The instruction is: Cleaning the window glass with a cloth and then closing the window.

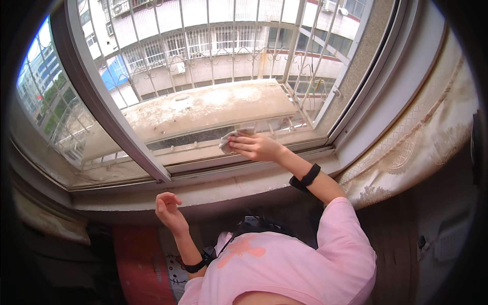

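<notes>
My right hand (256, 147) presses a folded pale cloth (228, 142) with its fingers, low in the window opening just above the bottom track (213, 164). Whether the cloth touches glass there, I cannot tell. My left hand (169, 213) hovers in front of the white windowsill (228, 191), its fingers loosely curled and holding nothing. To the left of my right hand, the upright frame of the sliding window (110, 95) runs down to the track.
Outside are metal security bars (209, 45) and a weathered pale slab (209, 105). A patterned curtain (415, 141) hangs on the right. Red printed fabric (139, 259) lies below on the left. Black straps circle both my arms.
</notes>
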Motion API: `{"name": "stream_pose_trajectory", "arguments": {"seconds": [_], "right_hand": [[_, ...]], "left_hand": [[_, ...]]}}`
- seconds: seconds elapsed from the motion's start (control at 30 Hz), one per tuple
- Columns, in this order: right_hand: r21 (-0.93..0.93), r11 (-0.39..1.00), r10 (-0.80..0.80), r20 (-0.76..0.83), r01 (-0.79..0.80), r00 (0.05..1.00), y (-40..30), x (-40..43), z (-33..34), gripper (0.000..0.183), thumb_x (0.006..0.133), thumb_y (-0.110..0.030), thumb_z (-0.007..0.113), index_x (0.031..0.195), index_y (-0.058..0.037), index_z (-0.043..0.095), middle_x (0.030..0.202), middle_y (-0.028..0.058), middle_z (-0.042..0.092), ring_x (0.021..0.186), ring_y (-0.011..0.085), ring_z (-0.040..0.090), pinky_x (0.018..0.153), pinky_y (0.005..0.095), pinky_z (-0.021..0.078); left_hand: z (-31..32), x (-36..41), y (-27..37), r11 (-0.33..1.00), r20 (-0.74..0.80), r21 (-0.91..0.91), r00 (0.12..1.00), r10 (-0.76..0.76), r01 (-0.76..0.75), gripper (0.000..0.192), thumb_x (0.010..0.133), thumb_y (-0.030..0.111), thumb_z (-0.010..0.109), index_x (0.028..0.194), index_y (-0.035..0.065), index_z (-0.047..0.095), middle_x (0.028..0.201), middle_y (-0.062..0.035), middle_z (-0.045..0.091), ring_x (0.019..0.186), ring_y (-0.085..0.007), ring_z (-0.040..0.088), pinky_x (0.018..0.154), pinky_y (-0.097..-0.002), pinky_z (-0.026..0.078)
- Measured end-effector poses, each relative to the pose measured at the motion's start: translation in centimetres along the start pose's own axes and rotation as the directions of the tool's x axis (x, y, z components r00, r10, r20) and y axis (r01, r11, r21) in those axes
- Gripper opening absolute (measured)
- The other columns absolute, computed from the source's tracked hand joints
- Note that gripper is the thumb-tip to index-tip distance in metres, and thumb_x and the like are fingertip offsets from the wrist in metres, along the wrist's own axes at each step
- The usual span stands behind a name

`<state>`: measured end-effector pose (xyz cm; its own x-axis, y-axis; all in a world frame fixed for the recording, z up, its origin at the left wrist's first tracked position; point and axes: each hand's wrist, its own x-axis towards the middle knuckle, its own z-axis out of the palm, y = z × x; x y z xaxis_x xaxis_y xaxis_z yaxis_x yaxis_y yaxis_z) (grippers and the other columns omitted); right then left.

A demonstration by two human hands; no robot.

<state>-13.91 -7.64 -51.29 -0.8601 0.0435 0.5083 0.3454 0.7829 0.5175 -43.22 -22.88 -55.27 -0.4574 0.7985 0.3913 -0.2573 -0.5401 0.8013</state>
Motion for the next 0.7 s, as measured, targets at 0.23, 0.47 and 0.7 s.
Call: {"name": "stream_pose_trajectory", "arguments": {"seconds": [0.23,0.47,0.7], "right_hand": [[-0.029,0.784,0.449,-0.663,-0.620,0.599,9.3,1.9,-12.0,0.037,0.090,0.006,0.044,0.120,-0.0096,0.060,0.126,0.0100,0.057,0.125,0.0279,0.047,0.109,0.0381,0.0372],[-0.098,0.830,0.439,-0.490,-0.549,0.753,7.8,1.5,-4.8,0.035,0.085,0.007,0.055,0.116,-0.0074,0.062,0.121,0.0111,0.059,0.119,0.0285,0.053,0.107,0.0378,0.0424],[-0.182,0.957,0.221,-0.048,-0.226,0.974,-0.9,-4.7,1.0,0.036,0.083,-0.009,0.057,0.119,-0.0093,0.063,0.128,0.0008,0.057,0.126,0.0169,0.047,0.109,0.0362,0.0361]], "left_hand": [[0.9,0.4,-0.8,0.999,-0.042,-0.019,0.998,-0.046,0.045,0.036,0.097,0.030,0.037,0.082,0.0022,0.056,0.073,-0.0042,0.054,0.064,-0.0123,0.050,0.062,-0.0253,0.039],[3.7,0.4,-2.2,0.997,0.079,-0.002,0.994,-0.080,0.081,0.036,0.097,0.029,0.037,0.081,0.0014,0.055,0.073,-0.0046,0.053,0.064,-0.0123,0.049,0.063,-0.0251,0.040],[3.7,0.2,-1.8,0.994,0.086,0.046,0.990,-0.108,0.104,0.036,0.097,0.029,0.037,0.080,0.0021,0.054,0.071,-0.0048,0.052,0.063,-0.0121,0.049,0.062,-0.0251,0.040]]}}
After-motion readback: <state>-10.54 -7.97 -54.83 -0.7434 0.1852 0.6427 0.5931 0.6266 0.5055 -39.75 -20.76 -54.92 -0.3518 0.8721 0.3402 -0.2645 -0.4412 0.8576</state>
